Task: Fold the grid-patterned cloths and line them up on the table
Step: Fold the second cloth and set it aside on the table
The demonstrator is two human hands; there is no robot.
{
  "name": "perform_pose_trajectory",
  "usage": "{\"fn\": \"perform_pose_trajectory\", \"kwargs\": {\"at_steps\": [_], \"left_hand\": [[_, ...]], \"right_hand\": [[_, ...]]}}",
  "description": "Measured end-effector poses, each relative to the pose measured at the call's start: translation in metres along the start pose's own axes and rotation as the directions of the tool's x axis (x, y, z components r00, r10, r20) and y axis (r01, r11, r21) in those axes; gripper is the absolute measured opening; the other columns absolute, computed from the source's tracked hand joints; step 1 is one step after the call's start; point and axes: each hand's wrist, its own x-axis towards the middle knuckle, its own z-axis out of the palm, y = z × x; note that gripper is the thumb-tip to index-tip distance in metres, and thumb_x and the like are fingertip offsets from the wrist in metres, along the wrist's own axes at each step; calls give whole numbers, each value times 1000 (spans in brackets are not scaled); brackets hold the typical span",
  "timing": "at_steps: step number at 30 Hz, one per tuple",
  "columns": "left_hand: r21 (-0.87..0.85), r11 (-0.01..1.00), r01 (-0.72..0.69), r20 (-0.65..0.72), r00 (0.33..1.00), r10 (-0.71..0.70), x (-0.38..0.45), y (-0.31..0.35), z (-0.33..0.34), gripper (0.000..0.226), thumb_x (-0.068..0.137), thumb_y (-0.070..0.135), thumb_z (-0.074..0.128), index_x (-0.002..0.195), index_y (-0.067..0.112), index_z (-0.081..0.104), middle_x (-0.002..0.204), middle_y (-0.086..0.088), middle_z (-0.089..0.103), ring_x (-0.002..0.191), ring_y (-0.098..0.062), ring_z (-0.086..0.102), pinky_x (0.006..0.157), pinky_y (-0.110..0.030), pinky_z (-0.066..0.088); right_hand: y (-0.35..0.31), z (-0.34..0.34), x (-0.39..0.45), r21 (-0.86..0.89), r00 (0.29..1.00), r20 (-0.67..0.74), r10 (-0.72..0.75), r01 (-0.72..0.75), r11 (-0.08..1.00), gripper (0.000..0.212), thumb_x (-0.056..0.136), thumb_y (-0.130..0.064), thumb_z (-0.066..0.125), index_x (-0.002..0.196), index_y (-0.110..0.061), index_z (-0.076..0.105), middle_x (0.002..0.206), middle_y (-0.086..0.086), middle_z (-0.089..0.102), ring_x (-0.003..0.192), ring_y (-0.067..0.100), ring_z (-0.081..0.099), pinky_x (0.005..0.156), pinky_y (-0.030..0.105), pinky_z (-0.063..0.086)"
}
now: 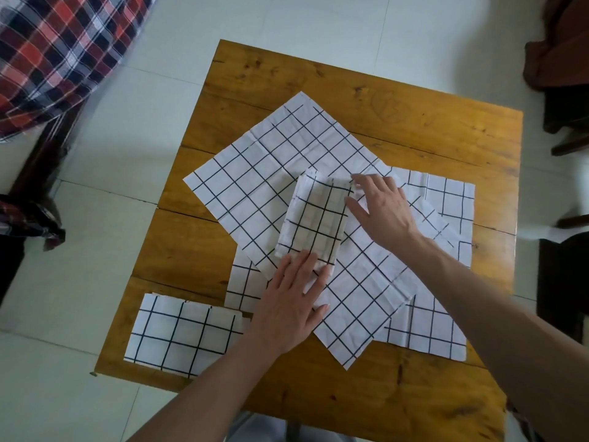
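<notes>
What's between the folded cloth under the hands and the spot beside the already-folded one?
Nothing solid. Folded cloth sits on an unfolded cloth; the path to the finished folded cloth crosses only flat cloth and bare table.

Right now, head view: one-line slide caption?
Both hands, left hand and right hand, press a folded grid cloth atop unfolded cloths on a wooden table.

Thin, matt woven cloth, creased: folded cloth (314, 223) and flat cloth (274, 173) at mid table. Same matt weave, smoother, on the folded cloth (181, 334) by the near left corner. Varnished wooden table (398, 100), faintly glossy, knotted and cracked along the planks. Glossy smooth floor tiles (134, 224). Soft plaid fabric (63, 49) beyond the far left corner.
</notes>
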Motion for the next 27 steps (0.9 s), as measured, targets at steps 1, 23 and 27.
{"fn": "perform_pose_trajectory", "kwargs": {"at_steps": [1, 23, 27], "left_hand": [[-1, 1000, -7, 2, 1000, 7, 0, 0, -1, 66, 107, 54, 40, 161, 17, 32, 169, -17, 24, 160, -33, 13, 128, -54, 21], [48, 989, 138, -87, 987, -134, 34, -4, -10, 68, 112, 43, 27, 166, 7, 7, 174, -14, 5, 162, -28, 2, 130, -48, 17], [38, 992, 121, -80, 990, -118, 20, 1, -4, 71, 110, 42, 33, 166, 6, 9, 174, -15, 4, 162, -30, 2, 128, -51, 23]], "right_hand": [[-5, 0, 3, 59, 998, 14, 64, -65, 996, 55, 104, -41, 57, 151, -16, 45, 137, 7, 60, 126, 31, 51, 103, 44, 42], [-9, 19, -81, 673, 801, -54, 596, -412, 614, 53, 106, -36, 57, 154, -19, 44, 137, -2, 53, 113, 19, 62, 87, 36, 60], [-18, 29, -107, 315, 901, -279, 332, -241, 918, 51, 114, -34, 33, 160, -12, 36, 164, 8, 39, 153, 22, 36, 122, 45, 37]]}}
